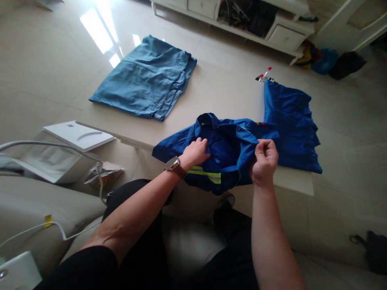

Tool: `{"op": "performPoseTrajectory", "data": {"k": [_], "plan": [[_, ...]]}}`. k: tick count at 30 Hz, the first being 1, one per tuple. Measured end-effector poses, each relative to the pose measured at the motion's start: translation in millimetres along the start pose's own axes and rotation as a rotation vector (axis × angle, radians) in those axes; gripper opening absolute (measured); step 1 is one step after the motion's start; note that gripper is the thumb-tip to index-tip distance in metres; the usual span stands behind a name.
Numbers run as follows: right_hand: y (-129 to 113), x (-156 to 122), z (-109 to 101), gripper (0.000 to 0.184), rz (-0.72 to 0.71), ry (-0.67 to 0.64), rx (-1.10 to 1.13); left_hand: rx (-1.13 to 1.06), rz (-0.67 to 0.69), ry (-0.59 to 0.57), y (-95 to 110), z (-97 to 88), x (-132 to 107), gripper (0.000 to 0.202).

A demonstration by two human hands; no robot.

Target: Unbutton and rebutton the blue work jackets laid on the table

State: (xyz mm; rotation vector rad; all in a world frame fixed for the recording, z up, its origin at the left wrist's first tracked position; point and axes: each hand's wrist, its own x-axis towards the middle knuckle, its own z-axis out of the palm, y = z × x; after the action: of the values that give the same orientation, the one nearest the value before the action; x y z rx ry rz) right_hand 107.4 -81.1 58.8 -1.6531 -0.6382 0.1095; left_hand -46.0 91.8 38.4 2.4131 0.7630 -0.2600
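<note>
A dark blue work jacket [229, 141] with a collar, a button and a yellow-and-silver reflective strip lies spread at the near side of the low table, its front partly open. My left hand [195, 154], with a watch on the wrist, has its fingers curled on the jacket's left front, below the collar. My right hand [265, 159] pinches the other front edge and holds it raised. Some of the cloth in my grip is hidden behind the fingers.
A folded light blue garment [143, 78] lies on the table [223, 88] at the far left. A folded blue garment [292, 127] overhangs the right end. A white cabinet [242, 24] stands beyond. At left are a white box [78, 135] and a grey cable [45, 143].
</note>
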Motion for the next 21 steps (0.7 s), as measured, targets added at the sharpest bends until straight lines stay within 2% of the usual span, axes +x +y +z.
{"op": "performPoseTrajectory", "data": {"k": [2,4,8,10,13,14,15,16,19,21], "plan": [[2,3,-1,0.04,0.029,0.058,0.074,0.069,-0.086,-0.016,-4,-0.4,-1,0.049],[4,6,-4,0.043,0.057,0.095,0.117,0.091,-0.16,-0.036,-12,-3.2,1,0.052],[3,7,-14,0.042,0.066,0.04,0.114,0.123,-0.289,0.048,-37,-8.0,10,0.058],[-2,5,-20,0.038,0.107,-0.155,0.069,0.163,-0.31,0.069,-49,-6.5,15,0.062],[-4,-1,-28,0.031,0.26,-0.735,-0.026,0.199,-0.284,0.018,-60,-1.3,19,0.058],[-2,-2,-29,0.029,0.301,-0.879,-0.074,0.198,-0.277,0.004,-61,0.1,19,0.055],[2,-2,-29,0.026,0.318,-0.945,-0.139,0.193,-0.275,-0.001,-62,1.1,19,0.052],[8,-1,-30,0.023,0.309,-0.932,-0.225,0.186,-0.278,0.0,-63,1.5,18,0.048],[30,3,-31,0.014,0.193,-0.699,-0.542,0.163,-0.311,0.009,-64,1.3,18,0.043],[43,6,-32,0.01,0.129,-0.633,-0.688,0.153,-0.319,-0.006,-65,1.3,18,0.043]]}}
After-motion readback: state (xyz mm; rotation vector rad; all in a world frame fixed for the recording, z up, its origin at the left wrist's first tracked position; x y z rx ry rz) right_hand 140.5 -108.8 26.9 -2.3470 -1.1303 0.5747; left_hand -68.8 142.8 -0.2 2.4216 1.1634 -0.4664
